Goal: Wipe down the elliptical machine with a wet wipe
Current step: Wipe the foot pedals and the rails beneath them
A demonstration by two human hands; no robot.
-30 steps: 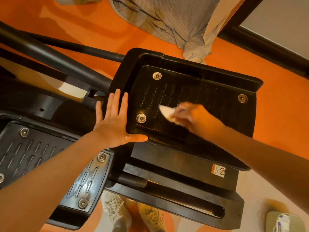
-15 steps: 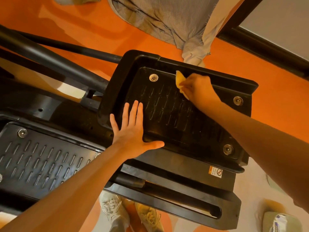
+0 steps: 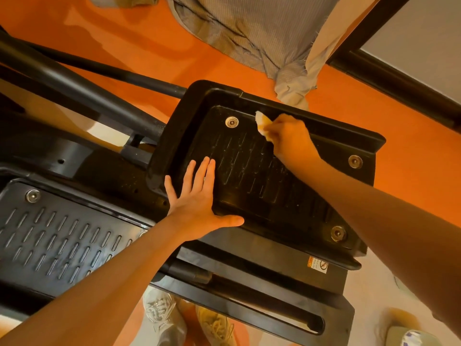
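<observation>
Black pedals (image 3: 262,176), two, one wet wipe (image 3: 261,121), two hands (image 3: 197,203)

**Materials and surface finishes of the elliptical machine and its surroundings**

The right pedal (image 3: 262,176) is black moulded plastic, semi-glossy, its tread ribbed with short raised bars and wet-looking streaks. Round bolt heads (image 3: 231,122) at its corners are bright polished metal. The left pedal (image 3: 62,236) is the same ribbed plastic, slightly greyer and more matt. The frame tubes (image 3: 82,96) are smooth, satin-black metal. A paper-like warning label (image 3: 317,264) sits on a smooth black panel. The wet wipe (image 3: 261,121) is soft, pale, crumpled fabric. Hanging cloth (image 3: 262,33) is woven, finely striped, frayed at the hem. The floor (image 3: 411,151) is matt orange.
</observation>
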